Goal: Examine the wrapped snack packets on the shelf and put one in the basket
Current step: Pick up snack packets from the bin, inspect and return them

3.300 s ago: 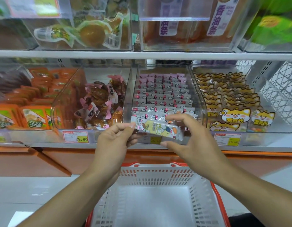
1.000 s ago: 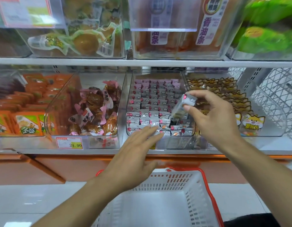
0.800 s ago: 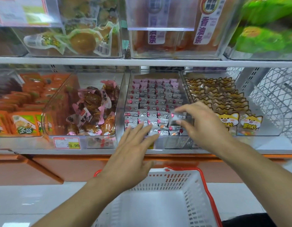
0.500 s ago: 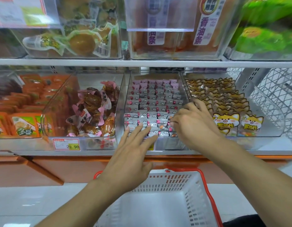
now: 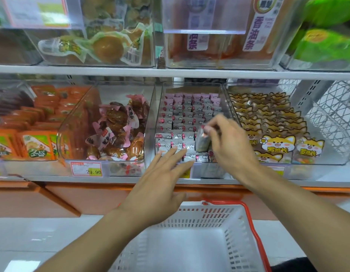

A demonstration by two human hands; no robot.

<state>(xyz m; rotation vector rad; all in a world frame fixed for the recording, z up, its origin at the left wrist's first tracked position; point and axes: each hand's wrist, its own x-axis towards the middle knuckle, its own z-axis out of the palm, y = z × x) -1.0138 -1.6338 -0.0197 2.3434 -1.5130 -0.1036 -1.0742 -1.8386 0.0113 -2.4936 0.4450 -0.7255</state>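
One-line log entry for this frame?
right hand: pinches small silver-wrapped snack packet over clear bin | left hand: open | white plastic basket: empty

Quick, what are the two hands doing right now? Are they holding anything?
Left hand: open, fingers straight, holding nothing, in front of the clear bin.
Right hand: pinching one small snack packet over the rows of packets.

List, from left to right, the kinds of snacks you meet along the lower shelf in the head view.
Orange flat packets → pink-wrapped brown snacks in a clear bin → small grey-and-pink wrapped packets in rows → yellow cat-face packets.
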